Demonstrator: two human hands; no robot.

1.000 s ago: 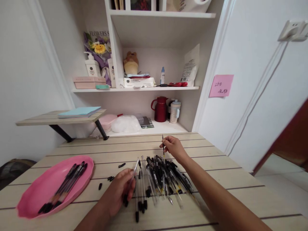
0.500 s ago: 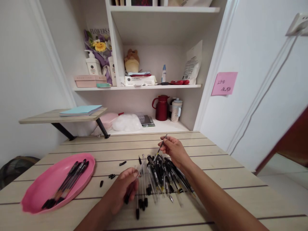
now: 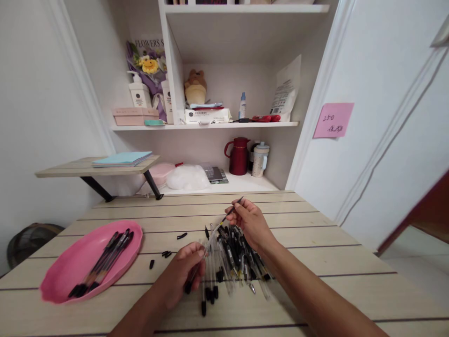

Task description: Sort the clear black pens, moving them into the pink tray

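Observation:
My left hand (image 3: 187,269) is closed around a clear pen barrel (image 3: 210,242), with a black end showing below the fingers. Between the fingertips of my right hand (image 3: 247,217) is a pen refill (image 3: 229,213), dark towards its tip and slanting down to the left. Refill and barrel lie nearly in one line and meet; how far one sits inside the other I cannot tell. Beneath both hands spreads a heap of black pen parts (image 3: 238,252), with clear barrels (image 3: 212,271) along its left side, several ending in black caps (image 3: 204,308).
A pink scalloped tray (image 3: 58,267) holding several assembled-looking pens (image 3: 105,262) stands at left. Small black pieces (image 3: 166,254) lie between tray and hands. Behind the table, a shelf carries a red jug (image 3: 239,157) and a white cup (image 3: 260,161). A small raised stand (image 3: 63,169) is back left.
The refill's lower end has come over to the barrel's upper end, and the two now line up. The view has shifted slightly; the hands stay over the heap.

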